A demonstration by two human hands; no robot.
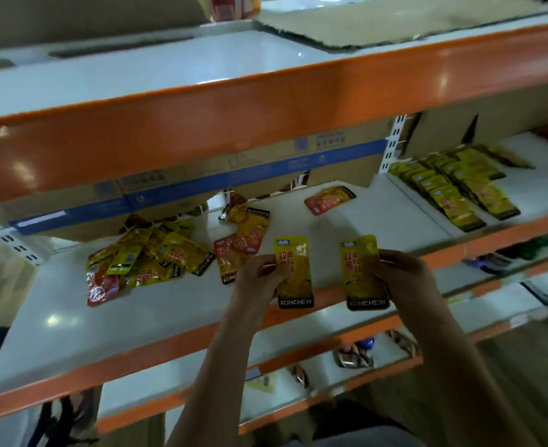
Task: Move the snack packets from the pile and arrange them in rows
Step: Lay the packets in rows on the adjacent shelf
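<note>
My left hand pinches a yellow snack packet by its left edge, held upright over the front edge of the white shelf. My right hand grips a second yellow packet by its right edge, beside the first. A loose pile of yellow and red packets lies on the shelf to the left. Orange packets lie just behind my left hand. One orange packet lies alone further back. Neat rows of yellow packets fill the shelf section at the right.
An orange shelf beam runs overhead, with a white upper shelf and cardboard above it. A cardboard box with a blue stripe stands at the back of the shelf. Lower shelves hold other snack packs.
</note>
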